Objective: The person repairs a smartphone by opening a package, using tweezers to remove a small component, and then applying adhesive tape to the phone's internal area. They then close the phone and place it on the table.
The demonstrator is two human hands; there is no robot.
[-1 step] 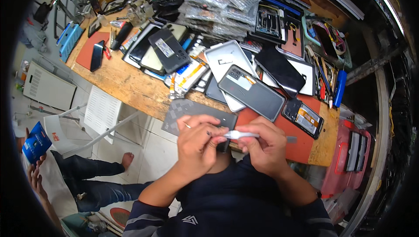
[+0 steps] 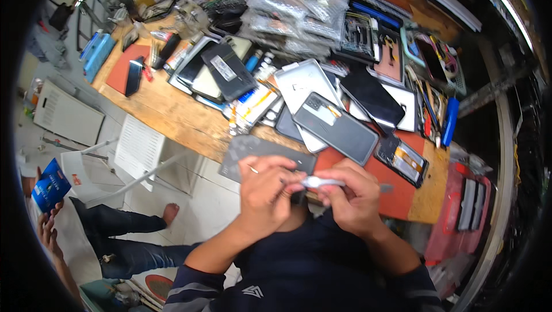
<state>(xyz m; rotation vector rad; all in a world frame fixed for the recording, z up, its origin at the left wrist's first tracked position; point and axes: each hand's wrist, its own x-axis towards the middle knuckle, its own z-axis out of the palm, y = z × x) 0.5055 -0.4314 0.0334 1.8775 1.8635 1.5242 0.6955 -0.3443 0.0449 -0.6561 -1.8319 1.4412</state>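
Observation:
My right hand (image 2: 355, 197) is closed around a slim white pen-like tool (image 2: 323, 182), held level above the bench's front edge. At the tool's left end, the fingers of my left hand (image 2: 265, 191) are pinched together; a ring shows on one finger. The tool's exact kind is unclear, and the fingers cover its tip. Beyond my right hand shows a short grey flat strip (image 2: 386, 188); whether it belongs to the tool I cannot tell. Behind my left hand lies a dark grey patterned flat panel (image 2: 241, 150). A reddish mat (image 2: 397, 197) stretches behind my right hand.
The wooden bench (image 2: 167, 125) holds a large dark phone back (image 2: 339, 127), an opened phone (image 2: 401, 160), a black tablet-like panel (image 2: 374, 96) and stacked bubble-wrapped parts (image 2: 293, 13). Another person's hand (image 2: 50, 234) holds a blue packet (image 2: 50, 188) at left, near a white folding chair (image 2: 138, 146).
The whole view has shifted slightly, so the bench items sit a little lower and to the right. Both hands keep almost the same hold on the white tool.

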